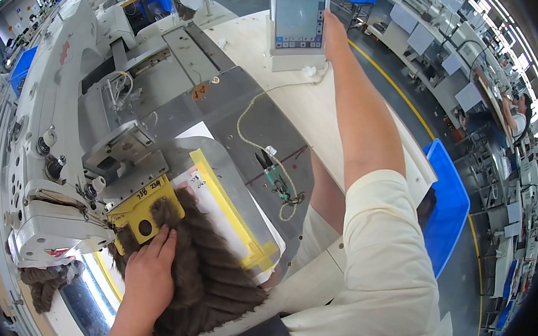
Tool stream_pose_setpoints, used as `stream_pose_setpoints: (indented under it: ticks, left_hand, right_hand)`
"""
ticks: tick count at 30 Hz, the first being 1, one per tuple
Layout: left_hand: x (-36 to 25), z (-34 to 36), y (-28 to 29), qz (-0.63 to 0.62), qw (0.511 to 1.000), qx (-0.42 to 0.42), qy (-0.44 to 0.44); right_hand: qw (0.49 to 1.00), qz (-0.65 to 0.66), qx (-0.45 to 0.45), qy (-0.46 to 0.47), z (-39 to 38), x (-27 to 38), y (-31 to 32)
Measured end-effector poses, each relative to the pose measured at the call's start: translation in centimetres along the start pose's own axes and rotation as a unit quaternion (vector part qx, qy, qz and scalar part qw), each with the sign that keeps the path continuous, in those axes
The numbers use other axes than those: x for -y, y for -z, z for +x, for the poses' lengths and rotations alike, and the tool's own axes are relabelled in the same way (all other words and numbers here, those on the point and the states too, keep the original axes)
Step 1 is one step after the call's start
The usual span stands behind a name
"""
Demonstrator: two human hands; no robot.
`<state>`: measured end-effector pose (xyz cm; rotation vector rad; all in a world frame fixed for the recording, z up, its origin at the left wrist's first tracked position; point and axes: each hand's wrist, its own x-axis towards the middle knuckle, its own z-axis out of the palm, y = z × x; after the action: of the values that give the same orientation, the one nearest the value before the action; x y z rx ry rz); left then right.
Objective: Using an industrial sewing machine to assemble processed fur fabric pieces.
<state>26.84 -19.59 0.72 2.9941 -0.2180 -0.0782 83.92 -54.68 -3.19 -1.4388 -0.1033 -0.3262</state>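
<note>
My left hand (150,272) lies flat with fingers stretched out on a dark brown fur piece (219,286). Its fingertips reach the edge of a yellow template plate (140,203) with a round hole, under the head of a white sewing machine (57,219). Part of the fur lies over the plate. Stretched far forward, my right arm ends with my right hand (333,37) at the right edge of an upright touch-screen panel (301,19). Its fingers are mostly hidden there.
Small green-handled snips (274,178) lie on the machine bed beside a pale cord (241,123). Yellow tape strips (223,202) border a white sheet. A blue bin (449,211) stands right of the table. Brown fur scraps (44,285) lie at lower left. Another person sits far right.
</note>
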Motion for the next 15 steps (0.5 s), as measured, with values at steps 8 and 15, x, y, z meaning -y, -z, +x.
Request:
stream_pose_setpoints:
  ticks: [8, 15]
  left_hand:
    - [-1.0, 0.3, 0.6, -0.053, 0.998, 0.016, 0.043]
    - [-0.9, 0.3, 0.6, -0.054, 0.998, 0.015, 0.04]
  right_hand:
    - [0.998, -0.036, 0.011, 0.052, -2.0, 0.2, 0.1]
    - [0.992, -0.093, -0.041, 0.076, -2.6, 1.3, -0.4]
